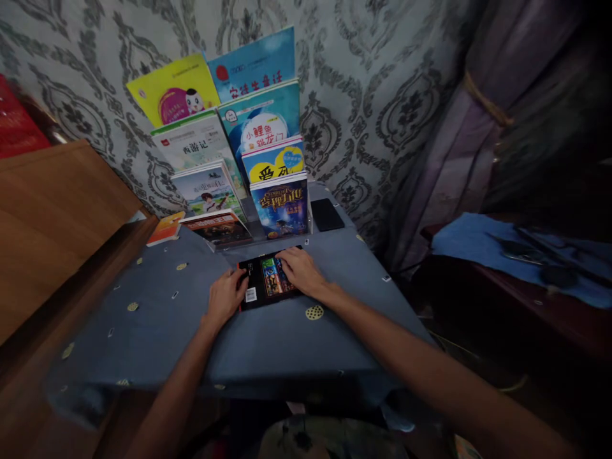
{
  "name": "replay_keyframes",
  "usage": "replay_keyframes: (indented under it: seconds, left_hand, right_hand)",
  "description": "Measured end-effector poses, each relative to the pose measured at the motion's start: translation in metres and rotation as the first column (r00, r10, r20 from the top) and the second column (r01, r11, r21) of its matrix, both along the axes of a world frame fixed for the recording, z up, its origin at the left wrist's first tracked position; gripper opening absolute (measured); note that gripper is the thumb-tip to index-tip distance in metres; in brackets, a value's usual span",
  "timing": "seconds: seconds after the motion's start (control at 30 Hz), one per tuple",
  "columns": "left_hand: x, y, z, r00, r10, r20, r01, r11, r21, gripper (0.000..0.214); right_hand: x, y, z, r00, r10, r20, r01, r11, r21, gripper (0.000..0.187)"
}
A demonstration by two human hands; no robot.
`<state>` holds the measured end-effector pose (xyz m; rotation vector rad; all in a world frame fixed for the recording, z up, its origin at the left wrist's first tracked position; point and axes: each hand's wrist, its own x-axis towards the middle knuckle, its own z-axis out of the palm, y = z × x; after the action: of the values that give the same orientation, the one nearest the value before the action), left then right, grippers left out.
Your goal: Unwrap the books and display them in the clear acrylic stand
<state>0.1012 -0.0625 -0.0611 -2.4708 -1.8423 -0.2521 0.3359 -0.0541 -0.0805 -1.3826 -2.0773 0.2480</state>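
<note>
A dark-covered book (268, 279) lies flat, back cover up, on the blue tablecloth (167, 319). My left hand (228, 294) grips its left edge, fingers curled over the side near a white barcode label. My right hand (301, 269) rests on the book's right part, fingers laid flat across the cover. Just beyond the book stands a tiered display of books (229, 146) leaning against the wall, the nearest a blue fantasy-cover book (281, 205).
A black phone-like slab (326, 214) lies right of the display. An orange book (165, 227) lies at its left. A wooden cabinet (52, 210) flanks the table's left. A curtain (459, 127) and a bench with blue cloth (507, 252) stand on the right.
</note>
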Motion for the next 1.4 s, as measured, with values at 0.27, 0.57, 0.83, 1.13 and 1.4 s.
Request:
replay_keyframes:
  seconds: [0.27,0.57,0.83,1.13,1.4]
  left_hand:
    - [0.028,0.017,-0.013,0.978,-0.207,0.019,0.202,0.969,0.142,0.032]
    - [0.034,0.031,-0.035,0.947,-0.306,0.092,0.291,0.945,0.152,0.039]
    - [0.028,0.035,-0.034,0.928,-0.328,0.177,0.307,0.942,0.135,0.038]
    - [0.009,0.044,-0.026,0.928,-0.282,0.242,0.262,0.958,0.113,0.036]
    - [0.005,0.046,-0.028,0.935,-0.24,0.261,0.214,0.969,0.122,0.037]
  right_hand:
    - [-0.008,-0.005,-0.006,0.976,0.191,0.106,-0.196,0.98,0.035,0.027]
    - [0.003,0.005,-0.015,0.99,0.052,0.131,-0.053,0.999,0.001,0.042]
    - [0.028,0.013,-0.003,0.963,-0.128,0.237,0.152,0.985,-0.085,0.032]
    - [0.022,0.009,0.005,0.943,-0.149,0.297,0.174,0.983,-0.06,0.028]
    - [0.018,0.006,0.007,0.937,-0.18,0.298,0.201,0.979,-0.038,0.028]
